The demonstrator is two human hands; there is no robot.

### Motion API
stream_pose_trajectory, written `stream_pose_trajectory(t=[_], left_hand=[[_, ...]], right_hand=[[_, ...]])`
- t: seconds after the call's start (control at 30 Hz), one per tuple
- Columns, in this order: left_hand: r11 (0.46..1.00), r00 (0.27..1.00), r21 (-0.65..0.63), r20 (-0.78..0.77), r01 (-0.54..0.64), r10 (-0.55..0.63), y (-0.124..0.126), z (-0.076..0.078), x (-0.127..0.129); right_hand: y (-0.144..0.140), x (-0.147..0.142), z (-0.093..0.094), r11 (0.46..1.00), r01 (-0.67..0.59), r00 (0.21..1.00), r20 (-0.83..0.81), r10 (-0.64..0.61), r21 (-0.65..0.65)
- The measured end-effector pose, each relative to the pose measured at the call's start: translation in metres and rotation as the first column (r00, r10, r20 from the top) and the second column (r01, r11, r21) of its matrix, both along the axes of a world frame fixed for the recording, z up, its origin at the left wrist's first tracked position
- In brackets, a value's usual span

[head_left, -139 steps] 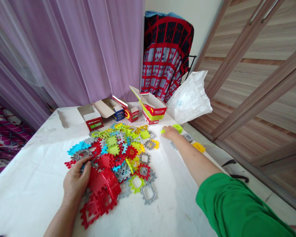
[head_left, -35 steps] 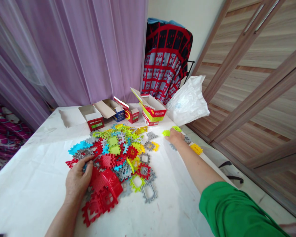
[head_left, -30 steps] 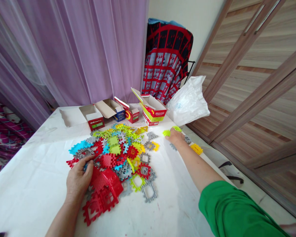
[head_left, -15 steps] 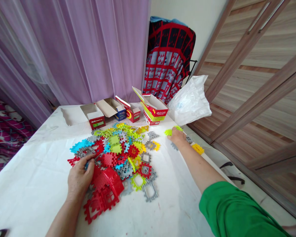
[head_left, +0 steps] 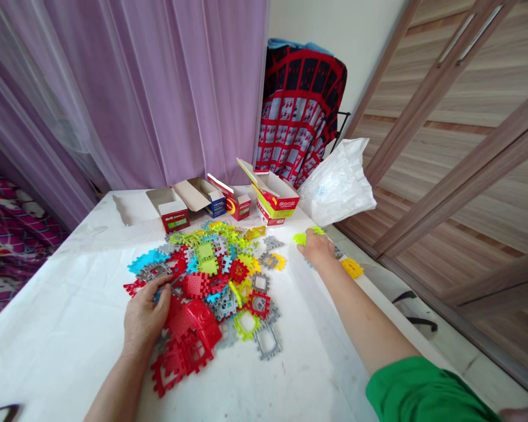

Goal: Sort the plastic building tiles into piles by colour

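Note:
A heap of interlocking plastic building pieces [head_left: 206, 258] in red, grey, lime green, blue and yellow lies on the table. My left hand [head_left: 147, 310] rests at the heap's left side, its fingers curled and a bit of a blue building piece [head_left: 156, 295] showing between thumb and fingers. Red pieces [head_left: 189, 351], one with a raised block shape, lie just right of that hand. Stretched out toward the table's right edge, my right hand [head_left: 319, 247] closes on a lime green building piece [head_left: 299, 238]; its fingertips are mostly hidden. Beside it lies a yellow piece [head_left: 352, 268], with grey ones partly covered.
Opened cardboard boxes [head_left: 174, 218] line the back of the table, with a red and lime box [head_left: 278, 196] at their right end. A white plastic bag [head_left: 338, 181] stands at the back right corner. Beyond are a cloth-draped chair [head_left: 299, 111], purple curtains and a wooden wardrobe [head_left: 462, 135].
My right hand has shifted slightly right and toward me, covering more of a grey piece beside it. The lime green piece stays at about the same spot. My left hand looks nearly unmoved.

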State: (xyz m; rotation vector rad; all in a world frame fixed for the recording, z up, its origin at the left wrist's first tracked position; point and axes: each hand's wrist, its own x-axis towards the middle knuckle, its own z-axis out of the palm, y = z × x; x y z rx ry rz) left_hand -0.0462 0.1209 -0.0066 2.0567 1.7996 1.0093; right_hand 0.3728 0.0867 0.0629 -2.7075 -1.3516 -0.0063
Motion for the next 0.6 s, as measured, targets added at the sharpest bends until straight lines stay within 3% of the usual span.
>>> stream_pose_trajectory(t=[0.13, 0.27, 0.43, 0.53, 0.6], left_hand=[[0.999, 0.998, 0.040, -0.051, 0.023, -0.021, 0.000, 0.002, 0.002], [0.996, 0.992, 0.078, -0.120, 0.041, -0.031, -0.003, 0.005, 0.006], [0.993, 0.991, 0.121, -0.137, 0.002, 0.015, -0.007, 0.007, 0.009], [0.989, 0.996, 0.144, -0.070, -0.038, 0.049, -0.010, 0.008, 0.005], [0.985, 0.998, 0.164, -0.020, -0.061, 0.065, -0.016, 0.008, 0.003]], right_hand=[[-0.026, -0.028, -0.008, 0.993, -0.106, 0.993, 0.055, 0.104, 0.047], [-0.052, -0.062, -0.045, 0.926, -0.275, 0.950, -0.074, 0.303, 0.259], [-0.077, -0.101, -0.081, 0.813, -0.298, 0.871, -0.206, 0.446, 0.501], [-0.085, -0.114, -0.086, 0.758, -0.291, 0.832, -0.237, 0.501, 0.584], [-0.088, -0.116, -0.085, 0.753, -0.255, 0.830, -0.262, 0.492, 0.606]])
